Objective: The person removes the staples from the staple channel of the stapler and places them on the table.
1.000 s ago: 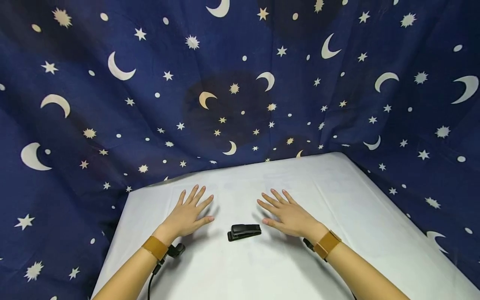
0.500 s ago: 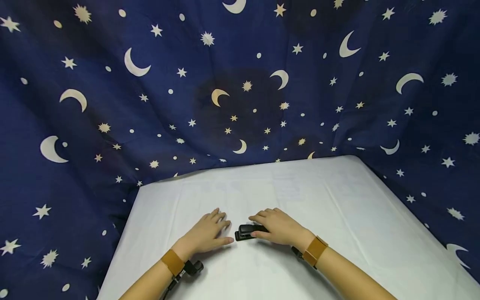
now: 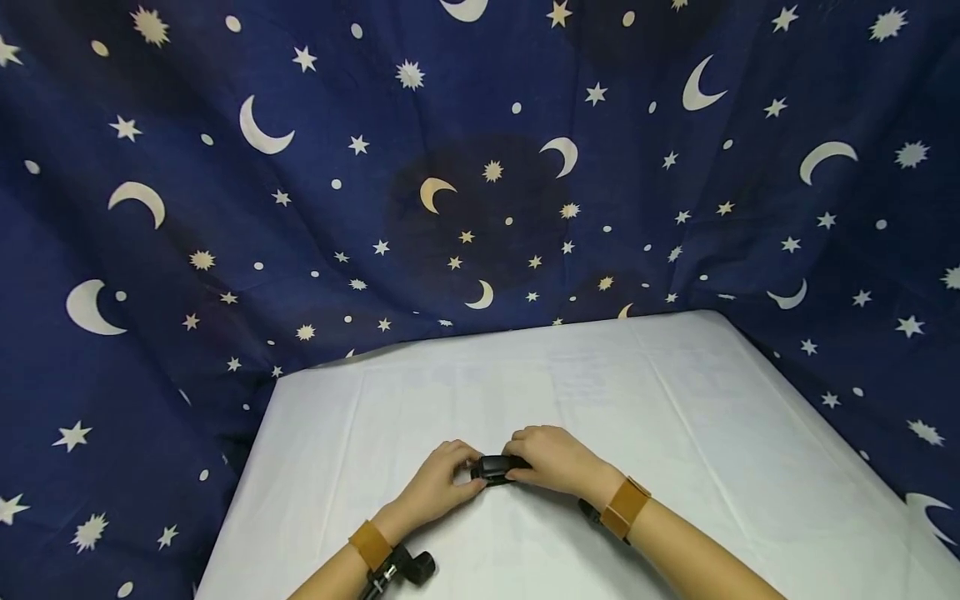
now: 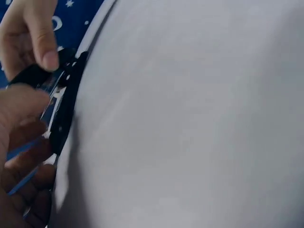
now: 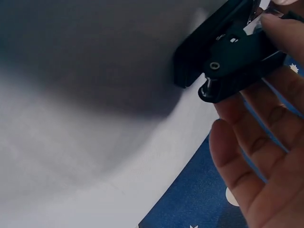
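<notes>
White-covered table (image 3: 420, 387): black stapler (image 3: 495, 468), silvery rivet (image 5: 214, 65) showing, gripped by both hands (image 3: 435, 490) (image 3: 557, 461).

no legible txt, no readable labels or brands, no nos., no signs

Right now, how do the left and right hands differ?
Place: the left hand is at the stapler's left end in the head view; the right hand grips its right end.
Spread: in that view, a gap shows between the left hand's thumb and fingers; the right hand's close over the stapler.
Camera: the left hand's wrist camera stands out clearly; the right hand's is mostly hidden.
Shared: brown wrist straps.
</notes>
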Motion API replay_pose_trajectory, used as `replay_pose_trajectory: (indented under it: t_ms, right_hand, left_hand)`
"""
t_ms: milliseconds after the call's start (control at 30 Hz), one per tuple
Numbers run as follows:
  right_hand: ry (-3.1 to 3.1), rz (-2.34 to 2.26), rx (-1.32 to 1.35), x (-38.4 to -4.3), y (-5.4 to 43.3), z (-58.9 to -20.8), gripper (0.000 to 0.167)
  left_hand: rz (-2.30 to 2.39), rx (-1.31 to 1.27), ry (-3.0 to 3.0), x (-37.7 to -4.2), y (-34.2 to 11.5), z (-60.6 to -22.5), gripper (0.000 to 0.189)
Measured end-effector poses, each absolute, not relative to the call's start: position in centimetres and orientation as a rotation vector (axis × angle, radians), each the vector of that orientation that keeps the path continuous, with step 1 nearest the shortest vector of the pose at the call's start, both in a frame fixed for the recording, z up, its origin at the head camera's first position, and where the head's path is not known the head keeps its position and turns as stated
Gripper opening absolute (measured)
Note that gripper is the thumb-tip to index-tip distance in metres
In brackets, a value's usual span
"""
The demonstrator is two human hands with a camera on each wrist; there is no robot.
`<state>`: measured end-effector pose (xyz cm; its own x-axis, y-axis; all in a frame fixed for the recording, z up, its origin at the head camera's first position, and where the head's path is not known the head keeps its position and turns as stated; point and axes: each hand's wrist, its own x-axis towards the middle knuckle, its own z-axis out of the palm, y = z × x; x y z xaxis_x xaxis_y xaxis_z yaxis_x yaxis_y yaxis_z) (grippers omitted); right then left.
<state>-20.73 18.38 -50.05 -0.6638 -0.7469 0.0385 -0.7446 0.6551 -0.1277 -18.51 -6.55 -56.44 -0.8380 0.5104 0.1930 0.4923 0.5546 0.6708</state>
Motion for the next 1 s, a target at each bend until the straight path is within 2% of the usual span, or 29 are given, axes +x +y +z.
replay_pose_trajectory:
  t_ms: [267, 700, 1000]
  right_hand:
    - [2.823, -0.272, -1.252, -20.8, 18.1, -49.9, 0.025]
    - [2.816, -0.387, -1.237, -20.8, 19.1, -50.3, 0.024]
    - [2.787, -0.819, -0.909, -21.2, 22.7, -48.6, 0.020]
  left_hand:
    - [1.242, 0.867, 2.698, -19.4, -6.7, -56.6, 0.016]
    - [1.233, 0.910, 2.708, -19.7, -6.0, -56.5, 0.015]
    - [1.237, 0.819, 2.690, -20.0, -6.5, -56.3, 0.018]
